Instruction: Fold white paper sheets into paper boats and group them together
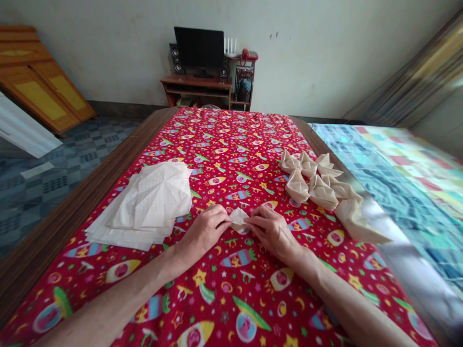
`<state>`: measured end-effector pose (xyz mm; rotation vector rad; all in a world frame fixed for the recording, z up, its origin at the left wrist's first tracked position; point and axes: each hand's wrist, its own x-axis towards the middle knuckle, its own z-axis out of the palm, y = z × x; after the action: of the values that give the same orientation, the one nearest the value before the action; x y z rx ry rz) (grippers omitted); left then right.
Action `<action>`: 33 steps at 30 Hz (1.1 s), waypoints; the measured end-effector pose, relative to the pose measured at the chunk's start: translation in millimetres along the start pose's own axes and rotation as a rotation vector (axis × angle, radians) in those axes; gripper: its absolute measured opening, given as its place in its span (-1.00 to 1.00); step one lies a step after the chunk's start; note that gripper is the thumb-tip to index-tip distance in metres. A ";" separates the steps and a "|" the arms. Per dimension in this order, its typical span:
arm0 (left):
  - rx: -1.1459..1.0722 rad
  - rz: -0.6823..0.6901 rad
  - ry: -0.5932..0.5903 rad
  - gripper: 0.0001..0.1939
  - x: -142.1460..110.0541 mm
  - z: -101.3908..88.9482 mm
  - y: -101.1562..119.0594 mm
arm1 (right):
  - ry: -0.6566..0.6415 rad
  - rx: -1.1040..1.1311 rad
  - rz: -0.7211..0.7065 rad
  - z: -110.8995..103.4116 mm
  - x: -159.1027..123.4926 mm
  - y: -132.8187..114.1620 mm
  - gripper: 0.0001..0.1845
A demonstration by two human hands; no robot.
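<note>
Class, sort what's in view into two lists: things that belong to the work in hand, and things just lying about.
Likely in the work:
- left hand
- right hand
- held paper
- paper stack
- folded pieces
- cloth

Just about:
- monitor
- phone
- cupboard
- curtain

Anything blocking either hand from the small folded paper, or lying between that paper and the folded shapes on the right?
Nothing visible blocks either: the left hand and right hand pinch the small folded paper at opposite sides. Toward the folded paper shapes, the right hand itself is partly between.
</note>
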<state>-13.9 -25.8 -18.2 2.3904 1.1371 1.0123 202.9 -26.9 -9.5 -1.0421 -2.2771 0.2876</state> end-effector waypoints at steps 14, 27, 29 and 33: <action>0.198 -0.196 -0.061 -0.81 8.5 -2.6 12.5 | -0.008 -0.049 0.182 1.1 8.7 -10.3 -0.83; 0.222 -0.218 -0.079 -0.83 7.7 -2.6 8.1 | -0.062 -0.182 0.099 -2.3 11.5 -6.3 -0.76; 0.242 -0.215 -0.084 -0.82 7.0 -3.0 9.5 | -0.070 -0.205 0.098 -2.6 11.5 -6.9 -0.76; 0.319 -0.240 -0.100 -0.79 8.8 -4.0 13.6 | -0.092 -0.228 0.103 -2.8 11.4 -7.8 -0.77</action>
<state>-5.4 -27.8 -4.0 2.4243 1.6027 0.6673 194.1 -23.8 1.0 -1.2879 -2.3840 0.1219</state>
